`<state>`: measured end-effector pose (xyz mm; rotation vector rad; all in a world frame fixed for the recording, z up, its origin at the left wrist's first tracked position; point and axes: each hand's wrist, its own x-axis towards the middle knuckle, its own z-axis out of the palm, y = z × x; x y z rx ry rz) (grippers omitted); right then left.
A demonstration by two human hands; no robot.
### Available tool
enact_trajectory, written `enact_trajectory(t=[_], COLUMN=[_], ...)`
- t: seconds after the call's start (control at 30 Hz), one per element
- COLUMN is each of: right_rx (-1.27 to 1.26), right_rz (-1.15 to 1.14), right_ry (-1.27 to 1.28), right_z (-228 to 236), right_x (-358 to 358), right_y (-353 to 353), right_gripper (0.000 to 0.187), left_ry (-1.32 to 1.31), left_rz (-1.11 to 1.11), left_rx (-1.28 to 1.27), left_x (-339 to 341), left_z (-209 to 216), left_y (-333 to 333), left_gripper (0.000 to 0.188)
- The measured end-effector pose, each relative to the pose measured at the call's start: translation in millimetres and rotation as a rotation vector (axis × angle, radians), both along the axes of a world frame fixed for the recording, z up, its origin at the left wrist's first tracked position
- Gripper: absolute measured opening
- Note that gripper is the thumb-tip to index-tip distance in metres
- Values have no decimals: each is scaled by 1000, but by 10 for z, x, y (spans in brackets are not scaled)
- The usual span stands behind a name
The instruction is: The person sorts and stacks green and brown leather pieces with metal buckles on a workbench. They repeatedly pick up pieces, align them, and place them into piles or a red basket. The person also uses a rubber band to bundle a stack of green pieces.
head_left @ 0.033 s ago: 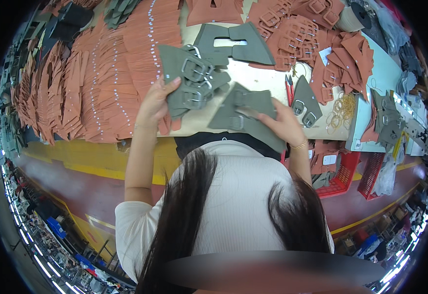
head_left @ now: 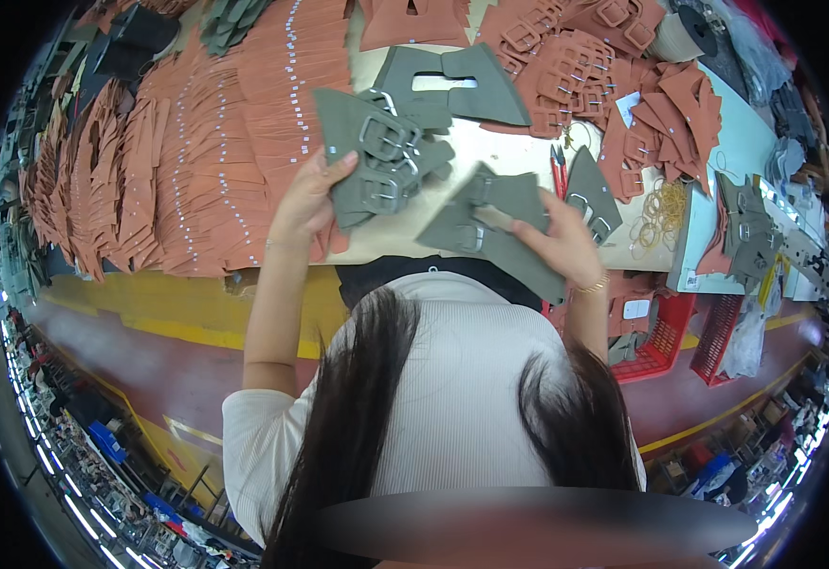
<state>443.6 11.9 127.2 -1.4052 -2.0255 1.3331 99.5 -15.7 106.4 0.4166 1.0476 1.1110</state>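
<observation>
My left hand (head_left: 308, 194) is closed on a stack of olive-green sandal uppers (head_left: 346, 128), thumb on top and fingers beneath. Several silver buckles stick out from the stack's right side. Closed too, my right hand (head_left: 569, 245) grips another green sandal upper (head_left: 519, 264) by its right edge. This one shows an opening in the middle and a buckle, and it is held over the table's near edge. Beyond both hands a flat green upper (head_left: 486, 87) with a slot lies on the pale tabletop (head_left: 367, 248). A green buckled piece (head_left: 593, 185) lies just beyond my right hand, partly hidden by it.
Red-handled snips (head_left: 559, 171) lie beside that piece. Rubber bands (head_left: 661, 211) are heaped at the right. Rows of terracotta pieces (head_left: 215, 142) cover the left side; terracotta buckled uppers (head_left: 571, 76) pile up at the far right. A red crate (head_left: 666, 343) stands below the table's right end.
My right hand and its green upper have shifted a little to the right. The stack in my left hand has moved slightly rightward.
</observation>
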Motion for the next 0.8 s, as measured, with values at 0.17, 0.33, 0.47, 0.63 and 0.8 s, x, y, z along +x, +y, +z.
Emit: enact_trajectory(t=[0.17, 0.33, 0.47, 0.63, 0.8], right_rx=[101, -19, -302, -283, -348], right_rz=[37, -97, -98, 22, -40], right_ry=[-21, 410, 667, 416, 459], right_z=[955, 1371, 990, -102, -495], right_x=[235, -55, -339, -730, -530], right_y=[134, 27, 161, 474, 502], right_gripper=[29, 32, 38, 41, 43], left_ry=[-302, -298, 0, -66, -702], left_rz=[-90, -75, -46, 38, 17], left_rx=[-49, -242, -17, 0, -272], left_x=[481, 666, 593, 568, 480], left_z=[-320, -587, -528, -430, -424], left_y=[-51, -24, -106, -97, -50], left_gripper=[47, 42, 34, 44, 60])
